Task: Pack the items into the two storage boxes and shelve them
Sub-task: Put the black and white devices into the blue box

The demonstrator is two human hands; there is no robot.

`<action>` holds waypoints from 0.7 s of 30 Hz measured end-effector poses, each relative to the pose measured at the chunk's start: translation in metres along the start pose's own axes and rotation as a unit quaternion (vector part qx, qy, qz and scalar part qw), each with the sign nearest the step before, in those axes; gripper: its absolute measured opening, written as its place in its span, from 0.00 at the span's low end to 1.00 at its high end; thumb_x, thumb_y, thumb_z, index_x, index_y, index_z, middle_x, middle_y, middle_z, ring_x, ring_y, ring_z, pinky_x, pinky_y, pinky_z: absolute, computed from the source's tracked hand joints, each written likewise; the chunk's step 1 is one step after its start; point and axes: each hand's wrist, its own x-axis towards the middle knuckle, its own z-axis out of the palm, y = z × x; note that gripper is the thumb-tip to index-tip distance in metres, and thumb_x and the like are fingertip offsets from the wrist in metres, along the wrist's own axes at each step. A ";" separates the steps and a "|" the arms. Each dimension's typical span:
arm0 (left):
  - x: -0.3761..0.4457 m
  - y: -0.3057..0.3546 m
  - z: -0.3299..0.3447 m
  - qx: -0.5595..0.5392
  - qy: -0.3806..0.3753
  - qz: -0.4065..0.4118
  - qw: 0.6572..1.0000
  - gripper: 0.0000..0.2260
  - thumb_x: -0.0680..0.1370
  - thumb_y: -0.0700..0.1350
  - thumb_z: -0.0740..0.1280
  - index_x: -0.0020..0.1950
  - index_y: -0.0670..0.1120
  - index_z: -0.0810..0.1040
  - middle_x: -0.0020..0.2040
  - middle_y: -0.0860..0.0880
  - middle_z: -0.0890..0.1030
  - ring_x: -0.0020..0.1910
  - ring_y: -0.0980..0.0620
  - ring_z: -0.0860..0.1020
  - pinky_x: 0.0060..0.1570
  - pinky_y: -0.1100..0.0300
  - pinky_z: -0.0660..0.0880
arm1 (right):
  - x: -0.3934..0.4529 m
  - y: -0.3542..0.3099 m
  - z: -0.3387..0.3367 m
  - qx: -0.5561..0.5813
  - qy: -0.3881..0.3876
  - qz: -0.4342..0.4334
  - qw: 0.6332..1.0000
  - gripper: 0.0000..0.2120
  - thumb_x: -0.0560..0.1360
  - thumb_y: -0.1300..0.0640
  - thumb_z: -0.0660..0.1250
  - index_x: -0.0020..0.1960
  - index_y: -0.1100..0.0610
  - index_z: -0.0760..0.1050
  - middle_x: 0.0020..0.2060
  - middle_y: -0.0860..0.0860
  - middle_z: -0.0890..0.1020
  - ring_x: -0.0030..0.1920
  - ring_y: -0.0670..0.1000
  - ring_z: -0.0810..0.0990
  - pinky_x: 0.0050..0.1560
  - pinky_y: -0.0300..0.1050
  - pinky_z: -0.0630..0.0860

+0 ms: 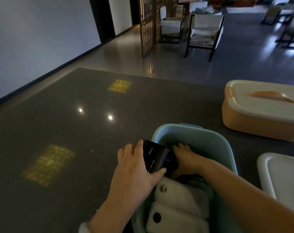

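White pouches [179, 207] already fill blue box [210, 140]; left hand [136, 172] grips black case [155, 156], right hand [185, 158] flat inside, empty. Orange box [254, 118] lidded; shelving remains.

A dark speckled table [62, 132] mirrors two ceiling lights and two yellow patterned patches; beyond it lies a glossy grey floor [119, 52]; a wooden lattice screen [148, 26] stands upright beside two black-framed chairs [204, 31] with white cushions

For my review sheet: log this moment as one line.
stage: packing | left hand: holds black device at blue box rim | right hand: inside blue box | orange box: lidded
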 end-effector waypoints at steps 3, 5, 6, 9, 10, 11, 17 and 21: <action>-0.001 -0.001 0.000 0.005 0.007 0.006 1.000 0.44 0.67 0.71 0.64 0.75 0.57 0.47 0.55 0.60 0.55 0.56 0.62 0.53 0.52 0.64 0.63 | -0.001 0.001 -0.001 0.010 -0.008 -0.002 1.000 0.44 0.60 0.42 0.78 0.69 0.50 0.61 0.64 0.51 0.66 0.64 0.54 0.64 0.66 0.52 0.66; -0.001 0.000 0.000 0.010 0.010 0.010 1.000 0.43 0.66 0.71 0.63 0.74 0.58 0.47 0.54 0.61 0.54 0.55 0.63 0.53 0.51 0.64 0.63 | -0.002 0.003 -0.004 0.017 -0.022 -0.003 1.000 0.44 0.61 0.43 0.78 0.69 0.50 0.61 0.65 0.51 0.66 0.65 0.55 0.65 0.67 0.53 0.66; -0.002 0.000 0.000 0.010 0.010 0.010 1.000 0.43 0.66 0.71 0.63 0.74 0.58 0.47 0.54 0.61 0.54 0.55 0.62 0.53 0.51 0.64 0.63 | -0.003 0.004 -0.006 0.019 -0.029 -0.004 0.999 0.43 0.61 0.44 0.78 0.69 0.50 0.61 0.65 0.51 0.66 0.65 0.55 0.65 0.67 0.53 0.67; -0.002 0.000 -0.001 0.006 0.009 0.010 1.000 0.44 0.67 0.71 0.64 0.76 0.55 0.49 0.54 0.60 0.55 0.56 0.62 0.53 0.53 0.64 0.64 | -0.006 0.004 -0.008 0.025 -0.038 -0.008 0.999 0.42 0.62 0.46 0.78 0.69 0.49 0.61 0.65 0.51 0.66 0.66 0.55 0.66 0.67 0.54 0.66; -0.002 0.000 -0.001 0.007 0.009 0.011 1.000 0.44 0.67 0.70 0.64 0.76 0.55 0.49 0.55 0.60 0.55 0.56 0.62 0.53 0.54 0.64 0.64 | -0.006 0.004 -0.009 0.025 -0.040 -0.009 0.999 0.42 0.62 0.46 0.78 0.70 0.49 0.61 0.65 0.51 0.66 0.66 0.55 0.66 0.67 0.54 0.66; -0.002 0.001 -0.002 0.007 0.007 0.011 1.000 0.44 0.67 0.70 0.65 0.76 0.55 0.49 0.55 0.60 0.56 0.56 0.62 0.54 0.53 0.64 0.64 | -0.007 0.004 -0.009 0.025 -0.042 -0.012 0.999 0.42 0.62 0.46 0.78 0.70 0.49 0.61 0.65 0.51 0.66 0.66 0.55 0.66 0.67 0.54 0.66; -0.002 0.002 -0.003 0.011 0.004 0.010 1.000 0.44 0.68 0.70 0.65 0.76 0.54 0.49 0.58 0.57 0.58 0.57 0.61 0.54 0.53 0.64 0.65 | -0.005 0.008 -0.012 0.044 -0.069 -0.015 0.997 0.39 0.62 0.49 0.79 0.68 0.46 0.63 0.65 0.49 0.69 0.64 0.54 0.69 0.66 0.55 0.68; -0.003 0.002 -0.003 0.017 0.003 0.010 1.000 0.44 0.69 0.70 0.65 0.76 0.55 0.48 0.56 0.59 0.56 0.56 0.62 0.53 0.51 0.65 0.64 | -0.005 0.009 -0.010 0.048 -0.070 -0.008 0.996 0.39 0.62 0.48 0.79 0.67 0.45 0.63 0.64 0.48 0.69 0.64 0.54 0.69 0.66 0.55 0.68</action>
